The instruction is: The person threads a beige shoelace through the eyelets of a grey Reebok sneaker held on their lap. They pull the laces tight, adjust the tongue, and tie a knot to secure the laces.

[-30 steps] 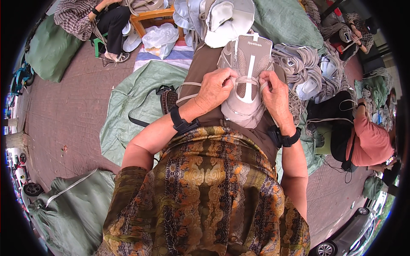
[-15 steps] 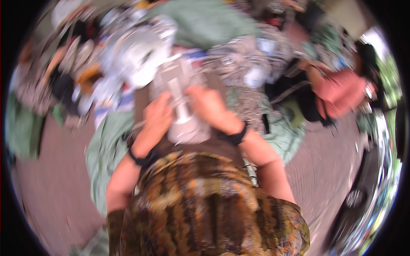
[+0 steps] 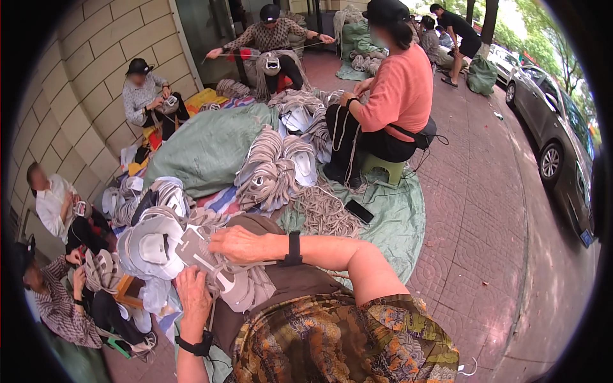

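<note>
A grey-beige shoe upper point(image 3: 237, 287) with pale trim lies across my lap on the brown cloth of my trousers. My right hand point(image 3: 239, 244) is closed over its upper part, fingers bent in a pinch; what lies under the fingertips is hidden. At the left edge of the same upper is my left hand point(image 3: 193, 293), its fingers curled against the side. Just beyond my hands sits a stack of pale grey and white shoe uppers point(image 3: 152, 246). A dark band circles each wrist.
A person in a pink top point(image 3: 399, 83) sits on a green stool point(image 3: 382, 167) to the right. Heaped uppers point(image 3: 268, 169), a green sack point(image 3: 204, 147), tangled laces point(image 3: 329, 214) and a black phone point(image 3: 359, 212) lie ahead. Several people work around; a car point(image 3: 555, 127) is parked right.
My view has swung and sharpened from a blur. Both hands stay at the upper in my lap; my right forearm now reaches across to the left.
</note>
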`<state>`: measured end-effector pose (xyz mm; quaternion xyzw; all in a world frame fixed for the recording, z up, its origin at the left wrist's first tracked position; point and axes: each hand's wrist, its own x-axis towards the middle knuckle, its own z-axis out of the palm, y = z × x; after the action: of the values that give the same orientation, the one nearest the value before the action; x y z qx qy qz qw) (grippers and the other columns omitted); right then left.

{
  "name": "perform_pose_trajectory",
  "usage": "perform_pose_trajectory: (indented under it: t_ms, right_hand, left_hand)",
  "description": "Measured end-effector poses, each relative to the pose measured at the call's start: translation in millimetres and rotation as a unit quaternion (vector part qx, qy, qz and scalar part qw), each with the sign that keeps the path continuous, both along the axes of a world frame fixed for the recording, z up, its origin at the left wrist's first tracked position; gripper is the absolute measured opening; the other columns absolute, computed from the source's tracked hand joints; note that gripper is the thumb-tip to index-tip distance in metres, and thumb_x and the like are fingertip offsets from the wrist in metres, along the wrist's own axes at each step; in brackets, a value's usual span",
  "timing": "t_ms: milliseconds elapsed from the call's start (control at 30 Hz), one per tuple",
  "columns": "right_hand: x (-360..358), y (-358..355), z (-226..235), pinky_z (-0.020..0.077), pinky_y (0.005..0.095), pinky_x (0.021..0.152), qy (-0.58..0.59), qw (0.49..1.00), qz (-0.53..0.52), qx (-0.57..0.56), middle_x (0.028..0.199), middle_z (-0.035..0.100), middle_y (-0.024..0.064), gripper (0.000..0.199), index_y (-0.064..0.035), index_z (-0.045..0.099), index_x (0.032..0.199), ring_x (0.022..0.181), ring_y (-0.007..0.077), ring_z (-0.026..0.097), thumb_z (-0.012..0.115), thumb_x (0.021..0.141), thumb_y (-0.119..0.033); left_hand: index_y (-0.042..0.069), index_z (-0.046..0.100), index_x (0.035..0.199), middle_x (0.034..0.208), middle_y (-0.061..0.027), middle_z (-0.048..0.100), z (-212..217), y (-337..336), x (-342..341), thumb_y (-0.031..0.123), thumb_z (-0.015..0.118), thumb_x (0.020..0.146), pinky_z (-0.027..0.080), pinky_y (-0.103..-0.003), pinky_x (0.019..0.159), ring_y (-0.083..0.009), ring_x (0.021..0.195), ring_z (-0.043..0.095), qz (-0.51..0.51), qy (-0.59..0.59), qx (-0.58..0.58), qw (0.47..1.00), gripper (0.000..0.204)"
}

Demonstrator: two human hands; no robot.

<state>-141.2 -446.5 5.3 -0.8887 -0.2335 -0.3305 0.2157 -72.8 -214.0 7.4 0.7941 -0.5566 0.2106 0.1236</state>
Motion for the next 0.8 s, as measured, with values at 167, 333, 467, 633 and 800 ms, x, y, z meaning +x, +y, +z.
perform_pose_trajectory:
  t_ms: [167,333,467,633,800]
  right_hand:
    - [23.5,15.8,-4.9,0.0432,0.0406,0.079,-0.022,0.984,0.033,-0.175,0.088,0.054,0.0045,0.014,-0.0082,0.062,0.078,0.094,0.0241,0.052,0.066,0.067,-0.016]
    - [34.3,20.7,-1.1,0.0390,0.0446,0.087,-0.059,0.964,0.076,-0.248,0.090,0.055,0.0037,0.017,-0.0108,0.066,0.081,0.098,0.0230,0.052,0.068,0.067,-0.019]
    - [39.1,13.9,-8.2,0.0401,0.0436,0.086,-0.088,0.957,0.096,-0.258,0.091,0.056,0.0045,0.015,-0.0111,0.065,0.081,0.099,0.0224,0.054,0.066,0.069,-0.021]
    - [47.0,2.9,4.3,0.0450,0.0437,0.083,-0.018,0.965,0.073,-0.252,0.089,0.057,0.0077,0.020,-0.0101,0.063,0.089,0.093,0.0266,0.058,0.063,0.071,-0.019]
    - [44.6,-22.0,13.4,0.0496,0.0394,0.067,0.002,0.981,0.036,-0.191,0.085,0.057,0.0086,0.029,-0.0140,0.062,0.105,0.080,0.0279,0.062,0.054,0.077,-0.015]
  left_hand:
    - [0.002,0.061,0.087,0.091,-0.0155,0.054,13.3,-10.3,10.7,0.007,0.063,0.069,0.040,-0.044,0.082,-0.0340,0.091,0.051,-0.027,0.058,0.027,0.998,0.019]
    - [0.002,0.063,0.087,0.085,-0.0142,0.054,30.2,-16.9,6.4,0.014,0.069,0.066,0.039,-0.044,0.082,-0.0323,0.088,0.050,-0.044,0.043,0.073,0.995,0.025]
    - [0.002,0.064,0.088,0.084,-0.0144,0.056,39.4,-23.2,4.6,0.013,0.070,0.065,0.042,-0.044,0.081,-0.0327,0.086,0.052,-0.074,0.046,0.107,0.990,0.026]
    - [0.004,0.064,0.089,0.085,-0.0149,0.060,24.6,-4.0,19.6,0.011,0.069,0.065,0.048,-0.045,0.076,-0.0360,0.088,0.056,-0.047,0.100,0.146,0.983,0.026]
    - [0.001,0.062,0.098,0.101,-0.0165,0.058,20.1,-1.8,37.0,0.010,0.067,0.071,0.046,-0.043,0.086,-0.0361,0.102,0.052,-0.092,0.156,0.146,0.973,0.029]
